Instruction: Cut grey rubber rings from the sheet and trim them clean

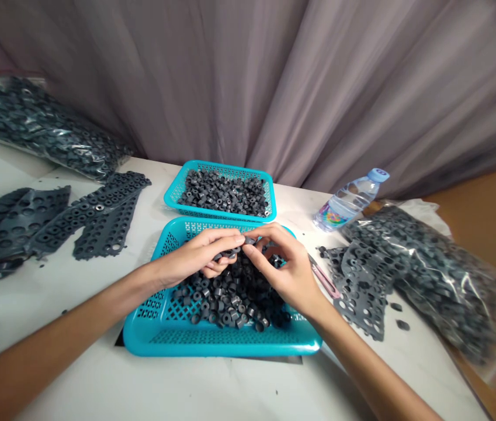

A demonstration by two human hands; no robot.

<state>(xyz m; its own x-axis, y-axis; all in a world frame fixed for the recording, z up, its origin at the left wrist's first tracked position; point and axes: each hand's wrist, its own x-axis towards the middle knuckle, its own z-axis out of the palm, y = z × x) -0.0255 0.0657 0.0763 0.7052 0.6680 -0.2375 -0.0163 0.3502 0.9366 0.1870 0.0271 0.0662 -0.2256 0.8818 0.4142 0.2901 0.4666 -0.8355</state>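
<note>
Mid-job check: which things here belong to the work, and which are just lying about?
Likely in the job:
left hand and right hand, holding grey parts
near basket, beneath them
far basket, of similar parts
left bag, right bag

Probably just lying about:
bottle
pink tool, unheld
perforated sheets, untouched

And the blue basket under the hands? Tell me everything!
The basket is bright blue and plastic-looking, with rounded corners, a smooth rim and holes through its walls and floor. It sits upright over something flat and dark, in front of a second basket. Small dark rings lie heaped inside. The left hand and right hand are above it; whether they touch it is unclear.
</note>
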